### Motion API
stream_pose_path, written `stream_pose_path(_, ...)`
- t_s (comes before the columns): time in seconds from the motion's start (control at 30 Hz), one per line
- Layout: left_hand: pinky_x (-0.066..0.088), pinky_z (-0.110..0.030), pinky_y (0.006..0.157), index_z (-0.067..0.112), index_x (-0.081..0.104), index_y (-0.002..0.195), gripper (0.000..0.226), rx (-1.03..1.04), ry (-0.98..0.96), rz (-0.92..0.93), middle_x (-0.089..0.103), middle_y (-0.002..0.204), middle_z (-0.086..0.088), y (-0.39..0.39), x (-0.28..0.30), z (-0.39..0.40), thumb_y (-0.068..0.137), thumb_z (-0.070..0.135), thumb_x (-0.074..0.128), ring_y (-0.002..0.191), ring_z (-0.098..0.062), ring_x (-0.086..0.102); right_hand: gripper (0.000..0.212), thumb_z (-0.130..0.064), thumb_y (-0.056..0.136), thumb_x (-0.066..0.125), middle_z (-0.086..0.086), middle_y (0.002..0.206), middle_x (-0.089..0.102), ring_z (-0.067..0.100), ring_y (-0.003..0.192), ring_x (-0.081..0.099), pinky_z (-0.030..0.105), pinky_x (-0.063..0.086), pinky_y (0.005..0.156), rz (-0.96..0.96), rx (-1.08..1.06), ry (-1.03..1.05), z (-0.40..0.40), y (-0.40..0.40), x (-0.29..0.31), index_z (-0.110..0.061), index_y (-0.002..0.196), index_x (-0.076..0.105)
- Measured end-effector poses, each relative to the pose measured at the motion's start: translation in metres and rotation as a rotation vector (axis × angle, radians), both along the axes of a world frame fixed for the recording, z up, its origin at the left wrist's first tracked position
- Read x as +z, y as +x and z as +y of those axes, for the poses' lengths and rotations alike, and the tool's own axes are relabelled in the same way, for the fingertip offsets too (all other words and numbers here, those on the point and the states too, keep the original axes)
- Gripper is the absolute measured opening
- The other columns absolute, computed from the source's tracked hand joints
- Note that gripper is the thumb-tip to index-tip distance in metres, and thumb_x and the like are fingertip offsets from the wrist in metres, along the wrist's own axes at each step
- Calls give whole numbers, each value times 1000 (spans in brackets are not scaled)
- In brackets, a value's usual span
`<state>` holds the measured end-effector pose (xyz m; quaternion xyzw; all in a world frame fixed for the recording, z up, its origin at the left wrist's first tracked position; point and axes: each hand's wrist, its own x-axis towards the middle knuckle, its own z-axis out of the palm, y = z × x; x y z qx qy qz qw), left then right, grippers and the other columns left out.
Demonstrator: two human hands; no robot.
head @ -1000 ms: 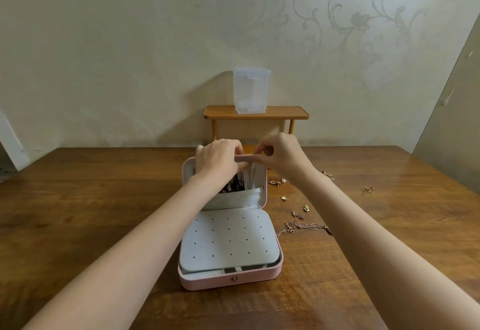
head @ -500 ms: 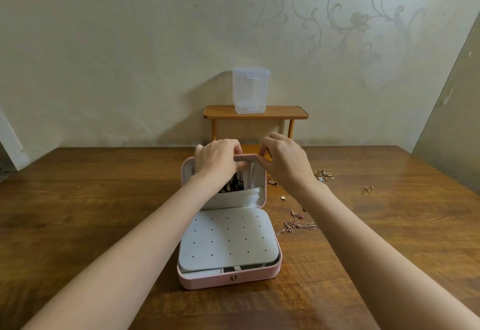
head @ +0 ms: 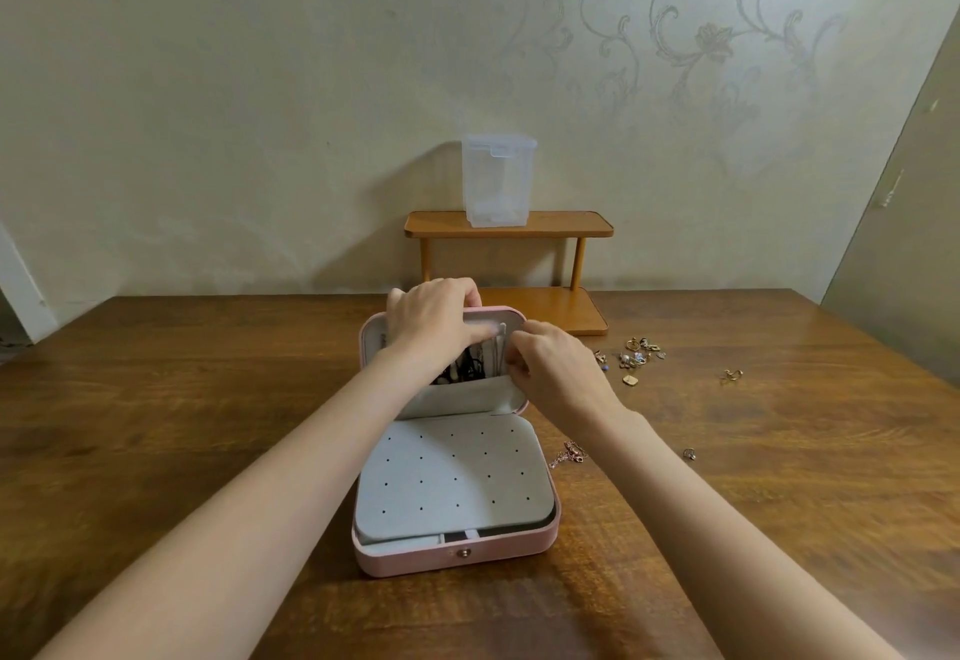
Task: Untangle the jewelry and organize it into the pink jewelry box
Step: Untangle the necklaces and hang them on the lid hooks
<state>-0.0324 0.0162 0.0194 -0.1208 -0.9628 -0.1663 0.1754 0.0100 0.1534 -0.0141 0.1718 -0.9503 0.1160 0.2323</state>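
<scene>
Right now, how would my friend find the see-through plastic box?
Look past the open pink jewelry box to the small two-tier wooden shelf against the wall. The tall clear plastic container stands on its top tier, the only thing up there.

One pink jewelry box [head: 452, 558], open, with one perforated grey insert [head: 447, 482] in its base — the holes show as rows of small dots, too fine to count with certainty. Two hands: left [head: 436, 324], right [head: 556, 373]. One clear plastic container [head: 498, 181] on one two-tier wooden shelf [head: 566, 225]. One wooden table [head: 208, 399]. Loose jewelry — one cluster [head: 636, 358] of several small pieces, one chain [head: 569, 454], two separate single pieces [head: 731, 375] and [head: 689, 453].
</scene>
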Motion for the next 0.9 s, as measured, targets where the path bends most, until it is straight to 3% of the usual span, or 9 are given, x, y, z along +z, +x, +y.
stream_pose_path(0.1,31,-36,93,25,53,110,34,-63,-90,-31,59,111,1,-1,-1,-4,84,43,65,103,-20,53,23,-13,96,46,9,100,60,20,82,48,23,24,49,6,39,18,-2,2,2,-2,97,65)
stream_pose_path(0.2,28,-35,95,25,51,115,42,-71,-127,43,55,114,0,5,-6,-5,83,48,64,107,-20,49,19,-17,95,52,2,95,57,13,76,41,12,19,48,50,24,-46,-7,0,11,-8,98,68)
stream_pose_path(0.33,24,-32,88,24,54,111,43,-34,-131,217,56,111,0,11,-17,-3,82,57,58,105,-20,50,18,-21,94,55,-3,84,47,16,73,47,15,22,49,75,9,-65,-10,-4,25,-12,98,70)
stream_pose_path(0.4,22,-32,84,22,56,106,37,-23,-77,290,58,106,-1,13,-21,-3,85,53,56,101,-22,52,18,-19,94,54,-3,81,45,22,74,53,24,27,50,78,6,-67,-12,-5,31,-12,96,71)
stream_pose_path(0.5,21,-31,81,20,56,100,29,26,-38,360,60,102,-2,16,-24,1,89,46,53,97,-23,52,18,-19,93,55,-4,82,46,22,75,53,26,31,56,79,18,-73,-13,-6,38,-17,99,72)
stream_pose_path(0.67,20,-28,78,22,60,94,29,10,60,287,61,97,4,12,-18,1,86,50,57,94,-18,53,19,-24,90,62,-5,80,47,13,70,45,15,26,50,113,11,-121,-2,-5,40,-9,95,72)
stream_pose_path(0.9,21,-28,79,23,60,93,27,17,86,232,63,96,3,13,-13,4,86,49,59,94,-17,53,16,-26,90,61,-6,82,48,15,74,46,21,28,50,111,-116,-172,2,-4,35,-11,92,65)
